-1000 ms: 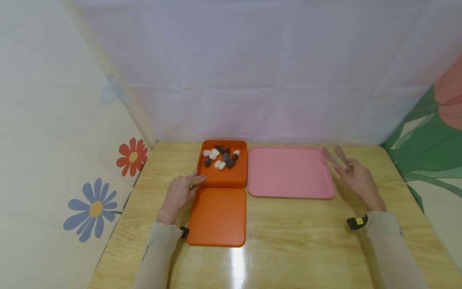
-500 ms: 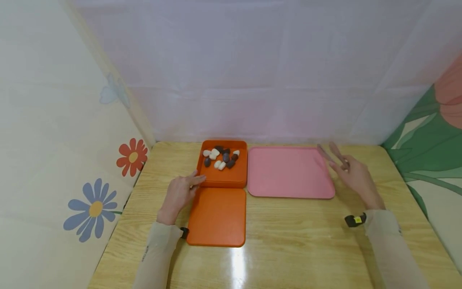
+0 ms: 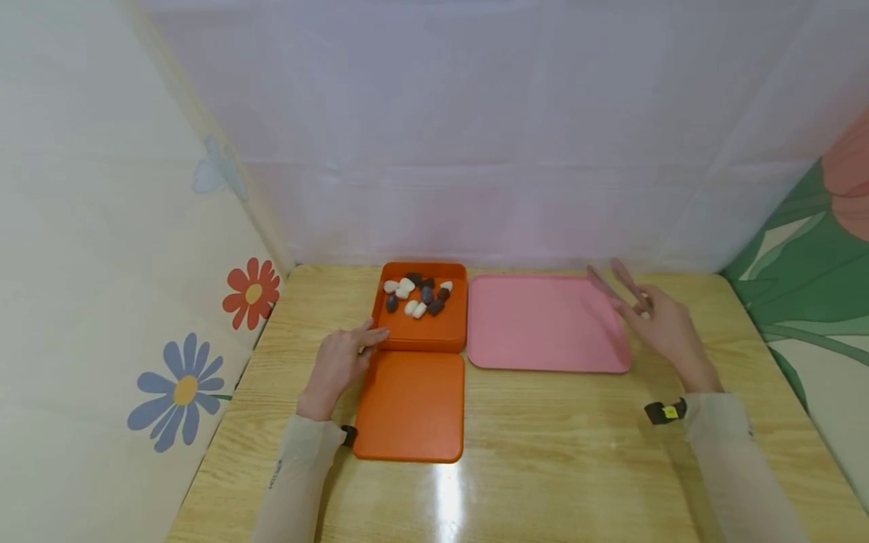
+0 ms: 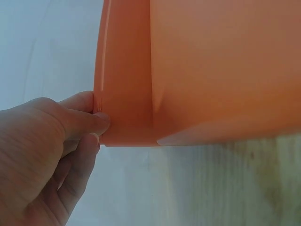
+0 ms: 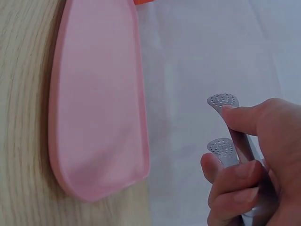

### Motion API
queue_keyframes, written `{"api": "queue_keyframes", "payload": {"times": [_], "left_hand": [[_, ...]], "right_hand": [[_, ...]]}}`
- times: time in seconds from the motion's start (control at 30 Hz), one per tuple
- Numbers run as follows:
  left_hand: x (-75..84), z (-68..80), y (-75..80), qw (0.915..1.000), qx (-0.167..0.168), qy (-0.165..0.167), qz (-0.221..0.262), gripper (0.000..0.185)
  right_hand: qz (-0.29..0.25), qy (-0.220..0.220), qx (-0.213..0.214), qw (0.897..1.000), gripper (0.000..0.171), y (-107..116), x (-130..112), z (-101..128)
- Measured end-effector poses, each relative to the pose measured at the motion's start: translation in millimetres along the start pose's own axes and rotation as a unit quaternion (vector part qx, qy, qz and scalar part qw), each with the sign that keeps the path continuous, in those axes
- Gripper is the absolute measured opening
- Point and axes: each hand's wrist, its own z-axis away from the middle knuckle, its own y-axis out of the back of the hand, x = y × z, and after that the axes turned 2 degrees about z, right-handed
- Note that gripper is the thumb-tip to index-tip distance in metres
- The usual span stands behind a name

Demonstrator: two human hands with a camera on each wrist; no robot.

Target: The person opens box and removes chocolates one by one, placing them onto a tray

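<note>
Near pink tray (image 3: 543,324), right hand (image 3: 667,335) is gripping parted tongs (image 5: 242,148). I'm watching left hand (image 3: 337,368) pinching orange box (image 3: 421,332) at one corner.

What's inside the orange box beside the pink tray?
A cluster of white and dark pebble-like pieces lies toward the back of the orange box. The floor beneath them is covered, and the left hand hides part of the near left corner.

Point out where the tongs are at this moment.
In the head view, the tongs are on the right side, held in the right hand by the pink tray's far right corner; the orange box sits at the tray's left.
</note>
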Motion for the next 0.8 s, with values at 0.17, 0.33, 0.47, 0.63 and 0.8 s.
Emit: {"api": "queue_keyframes", "payload": {"times": [0.17,0.33,0.47,0.63,0.8], "left_hand": [[0.7,0.3,1.3,1.0000,-0.003,0.003,0.001,0.037],[1.1,1.2,1.7,1.0000,-0.002,0.004,0.006,0.037],[-0.4,1.7,1.0,1.0000,-0.001,0.002,0.005,0.035],[0.4,1.2,2.6,1.0000,-0.002,-0.001,0.006,0.034],[2.6,0.9,5.0,1.0000,-0.003,-0.002,0.007,0.033]], "right_hand": [[0.006,0.014,0.018,1.000,0.071,3,-11,-2],[0.013,0.019,0.023,0.999,0.070,5,-24,-1],[0.006,0.015,0.015,1.000,0.069,6,-33,0],[0.001,0.007,0.011,1.000,0.065,7,-45,-1],[0.005,-0.001,0.009,1.000,0.065,4,-57,-2]]}}
